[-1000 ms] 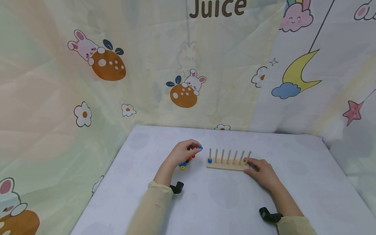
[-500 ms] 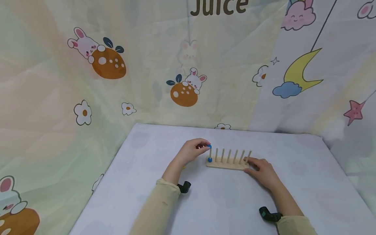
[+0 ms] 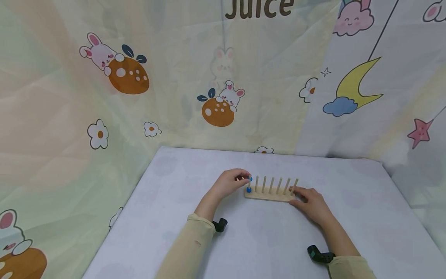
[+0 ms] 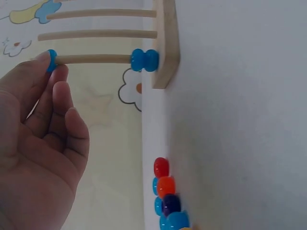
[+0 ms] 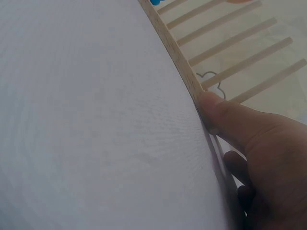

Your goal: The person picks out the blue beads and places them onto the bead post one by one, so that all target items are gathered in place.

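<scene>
My left hand pinches a blue bead between thumb and index finger. The bead is around the tip of the leftmost peg of a wooden peg board. Two more blue beads sit at the foot of that peg, against the base. At the board's other end, my right hand grips the base, with its thumb on the near edge. The other pegs stand bare.
Loose beads in red, orange, dark blue and light blue lie on the white table, left of the board. In the head view the left hand and forearm hide them. A printed cloth hangs behind the table.
The left hand has moved right from above the loose beads to the leftmost peg, and its blue bead has come down slightly onto the tip. The right hand and board stay put.
</scene>
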The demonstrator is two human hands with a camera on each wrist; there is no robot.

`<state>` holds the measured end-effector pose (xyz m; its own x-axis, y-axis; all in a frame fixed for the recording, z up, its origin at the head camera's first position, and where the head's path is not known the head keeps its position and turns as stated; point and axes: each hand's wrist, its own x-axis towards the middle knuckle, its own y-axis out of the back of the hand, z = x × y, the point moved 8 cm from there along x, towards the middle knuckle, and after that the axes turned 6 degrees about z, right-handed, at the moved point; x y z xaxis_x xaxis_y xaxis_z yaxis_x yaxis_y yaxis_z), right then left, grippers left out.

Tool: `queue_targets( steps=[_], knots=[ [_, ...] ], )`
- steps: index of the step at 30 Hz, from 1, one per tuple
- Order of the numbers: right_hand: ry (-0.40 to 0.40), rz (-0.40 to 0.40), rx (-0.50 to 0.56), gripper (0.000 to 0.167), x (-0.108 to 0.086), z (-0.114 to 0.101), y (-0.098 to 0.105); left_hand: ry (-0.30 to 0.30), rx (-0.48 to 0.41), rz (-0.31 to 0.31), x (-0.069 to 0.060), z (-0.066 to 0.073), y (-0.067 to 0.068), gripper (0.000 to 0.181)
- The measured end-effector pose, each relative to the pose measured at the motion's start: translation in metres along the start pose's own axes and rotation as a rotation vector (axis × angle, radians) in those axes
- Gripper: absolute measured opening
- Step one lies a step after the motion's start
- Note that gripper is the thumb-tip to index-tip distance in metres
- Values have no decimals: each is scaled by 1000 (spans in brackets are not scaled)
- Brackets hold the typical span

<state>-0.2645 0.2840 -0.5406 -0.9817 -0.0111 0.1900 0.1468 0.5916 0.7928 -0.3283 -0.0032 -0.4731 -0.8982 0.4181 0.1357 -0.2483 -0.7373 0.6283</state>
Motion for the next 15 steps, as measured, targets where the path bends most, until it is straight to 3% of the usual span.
queue_targets(
  steps=[15],
  knots=[
    [3,3,-6,61,0,0,0,40,21,8,-4,-26,-19,21]
  ],
)
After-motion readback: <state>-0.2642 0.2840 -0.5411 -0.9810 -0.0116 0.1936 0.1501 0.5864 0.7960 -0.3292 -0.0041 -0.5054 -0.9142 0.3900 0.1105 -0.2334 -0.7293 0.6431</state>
